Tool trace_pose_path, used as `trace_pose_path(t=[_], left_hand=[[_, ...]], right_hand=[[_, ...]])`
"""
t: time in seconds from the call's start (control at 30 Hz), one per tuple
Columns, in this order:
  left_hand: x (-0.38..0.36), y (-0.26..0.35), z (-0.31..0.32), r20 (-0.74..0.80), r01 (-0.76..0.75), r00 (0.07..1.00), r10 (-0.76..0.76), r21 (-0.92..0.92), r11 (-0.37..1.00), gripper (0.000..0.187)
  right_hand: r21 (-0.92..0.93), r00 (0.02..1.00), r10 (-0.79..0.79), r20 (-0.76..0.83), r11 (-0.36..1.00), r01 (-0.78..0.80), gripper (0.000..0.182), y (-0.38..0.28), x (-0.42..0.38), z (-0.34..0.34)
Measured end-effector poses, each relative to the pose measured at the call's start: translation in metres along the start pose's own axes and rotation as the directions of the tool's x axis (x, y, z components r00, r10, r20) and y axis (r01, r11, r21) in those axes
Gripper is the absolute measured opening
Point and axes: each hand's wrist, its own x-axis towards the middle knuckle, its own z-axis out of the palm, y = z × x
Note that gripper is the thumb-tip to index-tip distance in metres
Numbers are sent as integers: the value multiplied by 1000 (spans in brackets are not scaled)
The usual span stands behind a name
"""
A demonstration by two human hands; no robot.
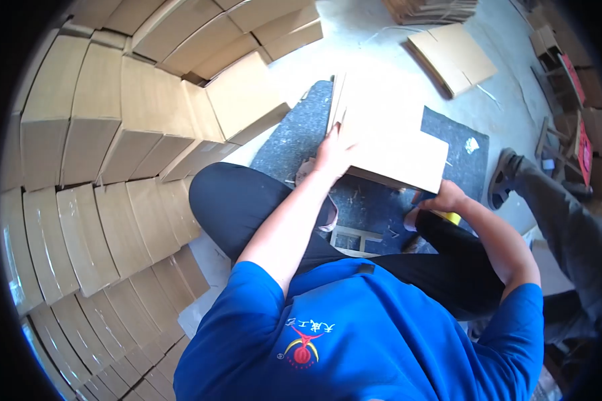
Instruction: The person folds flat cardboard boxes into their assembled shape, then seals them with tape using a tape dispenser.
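A pale cardboard box [398, 144], washed out by bright light, lies in front of my knees. My left hand [333, 155] grips its left edge, with the thumb over the top face and the fingers along the side. At the near right corner of the box, my right hand [446, 197] is closed, palm down. A dark blue bit shows at its fingertips and a yellow piece [453, 218] just below it; what the hand holds is mostly hidden. Beneath the box is a dark, worn mat [281, 144].
Stacked cardboard boxes [150, 100] rise along my left side. Flattened cardboard [453, 59] lies on the floor ahead. A small frame [356, 239] sits between my legs. Another person's leg and shoe [504, 175] are close on the right, near shelving with red panels [584, 150].
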Motion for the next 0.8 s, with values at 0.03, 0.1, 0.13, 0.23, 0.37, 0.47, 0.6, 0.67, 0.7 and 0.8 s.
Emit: trace_pose_path(t=[0.03,0.1,0.13,0.23,0.37,0.47,0.6,0.67,0.7,0.8], left_hand=[[1,-3,0,-25,-32,999,33,24,999,83],[-5,15,-5,-127,-54,989,76,167,984,77],[-14,41,-13,-137,-54,988,77,168,984,77],[-32,106,-43,-237,-190,944,231,182,965,82],[-42,176,-115,-254,-247,912,323,290,925,87],[-22,215,-178,-329,-153,912,244,280,948,87],[18,251,-243,-387,-99,914,125,86,991,97],[53,238,-257,-540,-343,823,175,-228,911,92],[58,228,-261,-615,-363,772,162,-216,906,87],[64,172,-255,-735,-303,662,148,-82,949,53]], right_hand=[[48,999,4,48,999,-6,39,-5,-5,-7],[-45,997,50,-54,998,-52,46,-39,-21,-27],[-66,993,22,-119,997,-30,52,-31,-13,-28],[-73,981,-66,-185,996,53,50,-63,0,-63],[-68,941,-216,-259,976,205,44,-141,32,-99],[50,932,-291,-215,950,308,53,-193,67,-95],[416,927,-370,-56,836,359,57,-258,113,-58],[458,925,-371,80,838,296,62,-285,143,-43],[426,934,-341,109,865,266,63,-298,162,-31],[74,997,-65,33,995,63,79,-323,202,-14]])
